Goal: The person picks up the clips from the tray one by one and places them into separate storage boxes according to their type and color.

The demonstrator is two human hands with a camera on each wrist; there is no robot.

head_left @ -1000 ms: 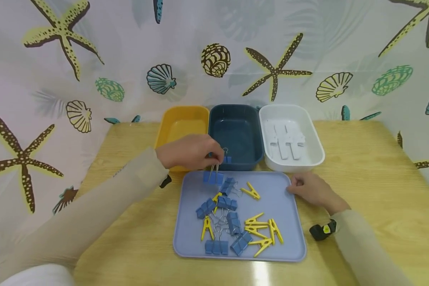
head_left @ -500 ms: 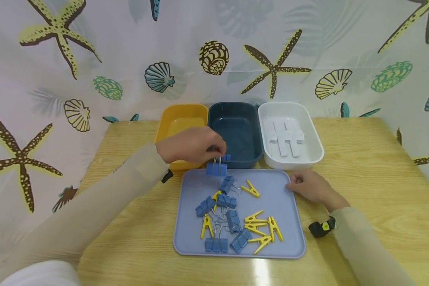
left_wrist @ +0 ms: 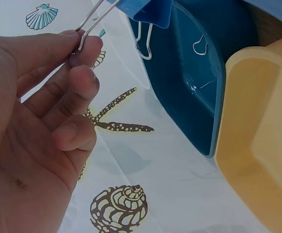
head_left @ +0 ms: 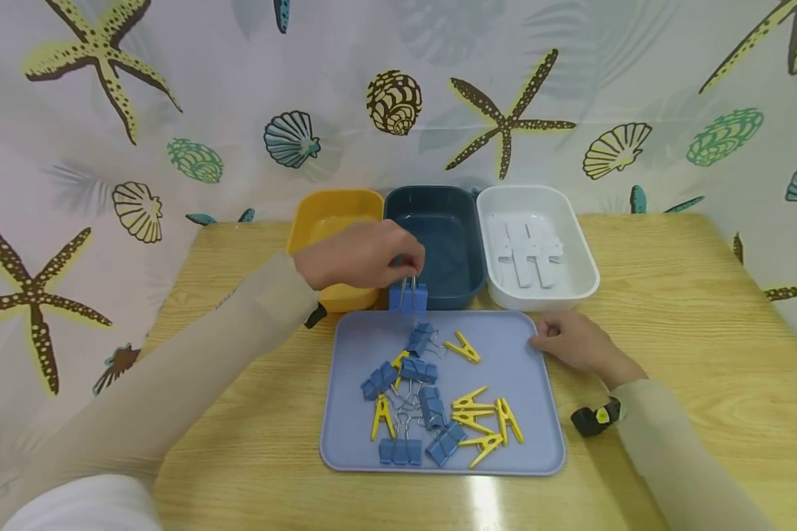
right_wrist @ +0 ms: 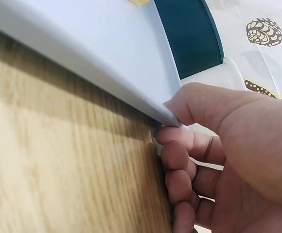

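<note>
My left hand pinches a blue binder clip by its wire handles, and the clip's body hangs over the front edge of the dark teal bin. In the left wrist view, thumb and forefinger of the left hand hold the silver wire, with the blue body of the clip at the top. My right hand grips the right rim of the light blue tray; the right wrist view has its thumb on top and curled fingers underneath. Several blue binder clips and yellow clothespins lie on the tray.
A yellow bin stands left of the teal bin, partly behind the left hand. On its right is a white bin with white pieces inside. A patterned cloth hangs behind the wooden table.
The left hand has carried the binder clip up and slightly right, from over the tray's back edge to the teal bin's front edge. The right hand keeps its grip on the tray.
</note>
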